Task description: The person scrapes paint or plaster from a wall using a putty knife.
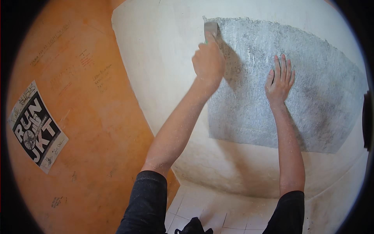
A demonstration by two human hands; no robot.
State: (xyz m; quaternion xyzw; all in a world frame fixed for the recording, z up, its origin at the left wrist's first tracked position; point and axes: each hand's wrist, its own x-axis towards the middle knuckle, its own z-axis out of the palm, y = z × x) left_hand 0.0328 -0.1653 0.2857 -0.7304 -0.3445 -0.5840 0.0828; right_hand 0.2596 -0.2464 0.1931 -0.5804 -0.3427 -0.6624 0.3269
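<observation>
My left hand (209, 64) is closed around the handle of a putty knife, at the upper left corner of a bare grey patch (249, 113) on the white wall (163, 50). The putty knife's flat metal blade (211, 27) points up and lies at the wall, where grey meets white paint. Most of the handle is hidden in my fist; a bit of green shows beside it. My right hand (279, 84) rests palm to the wall on the grey patch, fingers spread, holding nothing. The patch has a ragged upper edge and a straighter lower one.
An orange wall (93, 128) with scribbles meets the white wall at the left. It bears a black and white poster (38, 126). White floor tiles (214, 216) lie below, with a black object (193, 227) at the lower edge. Something dark (367, 121) stands at the right rim.
</observation>
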